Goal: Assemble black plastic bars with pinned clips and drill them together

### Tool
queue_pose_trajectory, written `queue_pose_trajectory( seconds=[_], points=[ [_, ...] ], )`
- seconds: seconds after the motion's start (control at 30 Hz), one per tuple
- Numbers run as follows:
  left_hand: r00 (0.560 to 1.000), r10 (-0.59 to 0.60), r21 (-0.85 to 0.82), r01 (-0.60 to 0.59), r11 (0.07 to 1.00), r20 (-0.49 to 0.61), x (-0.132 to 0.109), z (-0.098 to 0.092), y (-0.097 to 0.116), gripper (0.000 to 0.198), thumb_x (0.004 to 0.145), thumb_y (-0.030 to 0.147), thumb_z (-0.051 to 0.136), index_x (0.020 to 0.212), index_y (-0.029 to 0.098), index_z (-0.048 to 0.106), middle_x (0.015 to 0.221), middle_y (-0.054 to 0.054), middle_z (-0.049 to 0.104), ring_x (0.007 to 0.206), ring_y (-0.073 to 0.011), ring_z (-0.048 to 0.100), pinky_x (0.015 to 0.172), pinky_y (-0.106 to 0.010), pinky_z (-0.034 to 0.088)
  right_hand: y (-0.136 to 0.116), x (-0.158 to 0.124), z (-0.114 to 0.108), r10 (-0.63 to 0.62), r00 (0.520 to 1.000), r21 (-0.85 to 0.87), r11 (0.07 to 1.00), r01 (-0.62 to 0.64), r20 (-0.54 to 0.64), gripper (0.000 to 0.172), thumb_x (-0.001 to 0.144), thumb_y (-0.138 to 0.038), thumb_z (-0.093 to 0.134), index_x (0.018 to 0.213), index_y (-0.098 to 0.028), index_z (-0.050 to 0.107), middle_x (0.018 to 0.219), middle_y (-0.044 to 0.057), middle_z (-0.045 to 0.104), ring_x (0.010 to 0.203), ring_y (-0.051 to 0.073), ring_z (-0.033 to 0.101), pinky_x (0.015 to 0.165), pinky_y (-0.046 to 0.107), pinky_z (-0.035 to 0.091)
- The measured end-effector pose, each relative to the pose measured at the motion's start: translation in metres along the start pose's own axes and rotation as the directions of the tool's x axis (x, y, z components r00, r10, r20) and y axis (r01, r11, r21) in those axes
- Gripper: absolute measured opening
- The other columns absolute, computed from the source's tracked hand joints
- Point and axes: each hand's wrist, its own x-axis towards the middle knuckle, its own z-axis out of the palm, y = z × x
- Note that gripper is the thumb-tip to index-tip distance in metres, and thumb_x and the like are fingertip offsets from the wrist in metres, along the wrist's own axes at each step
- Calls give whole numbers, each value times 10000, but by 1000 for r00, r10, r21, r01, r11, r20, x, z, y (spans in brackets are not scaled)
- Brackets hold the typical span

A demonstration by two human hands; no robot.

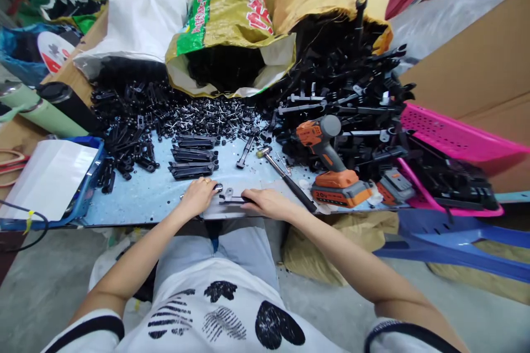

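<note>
My left hand [201,194] rests at the near edge of the light blue table [144,196], fingers curled on a small black and metal part [218,188]. Close beside it, my right hand [267,202] has its fingers closed on a long black plastic piece [237,199] that lies on a grey metal plate [226,207]. The two hands are a hand's width apart. Just beyond them lie three stacked black assembled bars [192,169] and a hammer [285,176] with a black handle.
An orange cordless drill [331,168] stands right of the hammer. Heaps of black plastic parts [351,99] and small screws [207,116] cover the back. Open sacks [232,38] lie behind. A pink basket [451,143] sits at right, a blue tray with a white sheet [49,176] at left.
</note>
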Motion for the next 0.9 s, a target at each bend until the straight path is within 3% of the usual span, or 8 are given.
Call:
queue_pose_trajectory(
  seconds=[0.13, 0.23, 0.33, 0.4, 0.6, 0.8, 0.9],
  points=[
    [998, 13, -19, -12, 1000, 63, 3, 1, 9, 334, 924, 268, 363, 1213, 172, 498, 1091, -117, 577, 1032, -252, 518, 888, -390, 405, -8, 15, 13, -42, 999, -149, 988, 46, 25, 370, 923, -507, 406, 1022, -177, 543, 905, 58, 641, 719, 167, 622, 561, 244, 309],
    [996, 14, -17, -13, 1000, 91, 3, -1, 13, 424, 891, 463, 425, 1207, 187, 489, 1103, -115, 565, 1051, -281, 510, 881, -413, 405, -8, 21, 19, -30, 999, -210, 977, 27, -12, 359, 940, -491, 377, 1004, -184, 551, 897, 52, 629, 732, 156, 614, 556, 242, 282],
    [996, 20, -34, -17, 999, 87, 1, -2, 11, 648, 722, 657, 569, 1172, 197, 492, 1092, -111, 565, 1032, -301, 522, 861, -408, 415, -13, 20, 22, 1, 997, -240, 970, -18, -71, 375, 956, -486, 328, 1016, -193, 554, 913, 58, 618, 756, 154, 604, 586, 247, 287],
    [998, 24, -71, -20, 997, 58, -2, -1, 9, 692, 668, 661, 623, 1165, 199, 485, 1092, -110, 570, 1018, -295, 540, 850, -387, 424, -21, 17, 22, 8, 993, -260, 965, -38, -116, 385, 966, -478, 295, 1029, -196, 550, 917, 68, 613, 778, 162, 596, 618, 256, 297],
    [998, 43, -170, -52, 984, -53, -9, -2, 2, 637, 695, 616, 624, 1154, 193, 495, 1098, -120, 585, 1025, -300, 566, 856, -383, 435, -38, 10, 14, -34, 984, -335, 942, -26, -172, 347, 992, -387, 251, 1042, -191, 534, 903, 80, 613, 790, 173, 579, 642, 279, 293],
    [997, 34, -215, -18, 976, 69, -2, -11, -1, 679, 648, 650, 644, 1161, 228, 502, 1031, -83, 622, 964, -302, 599, 815, -371, 447, -30, 15, -1, -110, 989, -356, 932, 67, -99, 365, 984, -421, 281, 980, -169, 545, 858, 66, 624, 704, 155, 575, 588, 270, 261],
    [998, 23, -195, -10, 981, 60, -3, -11, 0, 666, 665, 642, 636, 1167, 229, 492, 1037, -83, 625, 963, -302, 603, 805, -369, 448, -31, 16, -5, -110, 989, -356, 932, 68, -101, 372, 981, -429, 288, 963, -167, 551, 854, 67, 623, 694, 154, 573, 581, 271, 254]
  ],
)
